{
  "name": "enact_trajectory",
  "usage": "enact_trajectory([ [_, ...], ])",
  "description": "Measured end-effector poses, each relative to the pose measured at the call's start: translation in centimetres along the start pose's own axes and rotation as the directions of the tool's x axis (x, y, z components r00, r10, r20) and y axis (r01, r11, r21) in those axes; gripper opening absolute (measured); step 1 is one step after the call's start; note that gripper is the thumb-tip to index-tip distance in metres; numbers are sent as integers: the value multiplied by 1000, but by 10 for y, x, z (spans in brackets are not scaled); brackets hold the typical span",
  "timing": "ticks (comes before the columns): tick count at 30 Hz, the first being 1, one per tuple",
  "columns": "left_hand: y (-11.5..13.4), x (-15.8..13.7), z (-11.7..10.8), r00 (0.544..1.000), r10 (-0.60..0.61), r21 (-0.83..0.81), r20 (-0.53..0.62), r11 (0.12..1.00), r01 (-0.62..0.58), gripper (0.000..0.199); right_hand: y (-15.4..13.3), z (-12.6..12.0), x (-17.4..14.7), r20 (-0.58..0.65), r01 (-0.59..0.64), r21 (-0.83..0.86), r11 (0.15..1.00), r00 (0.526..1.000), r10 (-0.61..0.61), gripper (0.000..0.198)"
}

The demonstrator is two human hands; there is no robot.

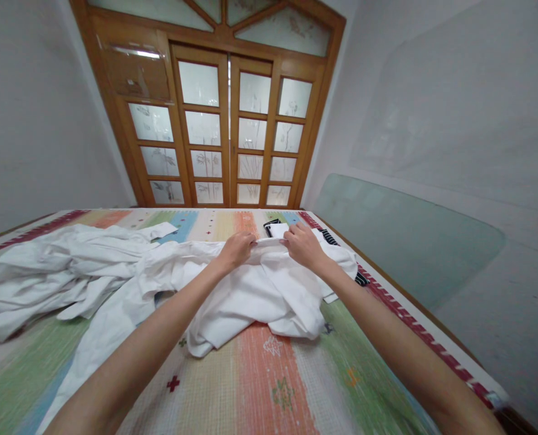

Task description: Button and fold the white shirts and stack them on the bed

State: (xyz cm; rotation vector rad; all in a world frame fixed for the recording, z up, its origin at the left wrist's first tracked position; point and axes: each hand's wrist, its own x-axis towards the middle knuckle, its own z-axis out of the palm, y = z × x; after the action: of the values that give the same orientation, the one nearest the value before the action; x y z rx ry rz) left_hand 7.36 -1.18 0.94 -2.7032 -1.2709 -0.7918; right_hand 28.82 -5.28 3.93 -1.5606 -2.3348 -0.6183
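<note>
A white garment [260,290], which looks like a shirt, lies rumpled over the middle of the striped bedspread. My left hand [239,248] pinches its far edge. A short way to the right, my right hand [301,243] pinches the same edge, so that a short stretch of cloth runs between them. The cloth hangs in folds toward me, and a long white part trails to the lower left. My fingertips are partly hidden by the fabric.
More crumpled white clothes [69,266] lie on the left. Black-and-white striped cloth [362,278] shows beyond and beside the garment on the right. The bedspread [205,393] reaches toward wooden glazed doors [229,133]. A pale green panel [405,235] lines the right wall.
</note>
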Motion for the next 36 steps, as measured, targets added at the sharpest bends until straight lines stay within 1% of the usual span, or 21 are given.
enact_trajectory([
  [2,1,0,2,1000,21,-46,-13,999,-21,18,-7,-6,1,8,53,-34,998,999,-53,23],
  [5,4,-1,4,997,75,-140,-36,987,-79,18,-21,-9,5,53,150,-28,988,987,-148,23],
  [7,6,-1,5,994,96,-189,-52,976,-104,19,-31,-7,8,112,151,-23,988,983,-148,26],
  [9,5,-3,4,994,97,-196,-55,975,-106,18,-37,-4,10,182,120,-24,993,977,-113,29],
  [12,-2,-7,-1,995,93,-112,-19,989,-95,15,-39,0,13,239,90,-26,996,968,-82,31],
  [17,-24,-21,-19,992,93,129,81,986,-103,20,-32,4,15,228,20,-51,999,974,-7,34],
  [20,-42,-32,-29,990,70,219,122,971,-96,23,-30,7,17,233,-5,-52,999,972,17,35],
  [22,-55,-40,-34,990,54,254,129,963,-86,23,-30,10,19,228,-15,-47,999,973,26,35],
  [24,-69,-49,-39,992,52,280,117,956,-84,22,-28,12,21,220,-34,-40,999,975,42,35],
  [26,-82,-59,-44,995,62,315,75,945,-82,22,-25,13,24,215,-62,-31,998,974,67,35],
  [29,-99,-74,-52,994,91,399,-62,915,-59,28,-18,16,27,213,-107,-11,994,971,107,34],
  [31,-106,-83,-55,984,94,461,-151,887,-14,35,-12,17,29,207,-134,4,991,970,131,34],
  [32,-109,-87,-55,981,85,487,-176,873,12,39,-10,18,29,204,-146,13,989,969,141,34],
  [34,-112,-94,-55,983,54,517,-173,855,44,42,-7,19,30,199,-168,29,985,967,159,33],
  [36,-115,-98,-52,991,28,513,-133,857,45,40,-5,20,31,202,-188,40,981,963,177,34],
])
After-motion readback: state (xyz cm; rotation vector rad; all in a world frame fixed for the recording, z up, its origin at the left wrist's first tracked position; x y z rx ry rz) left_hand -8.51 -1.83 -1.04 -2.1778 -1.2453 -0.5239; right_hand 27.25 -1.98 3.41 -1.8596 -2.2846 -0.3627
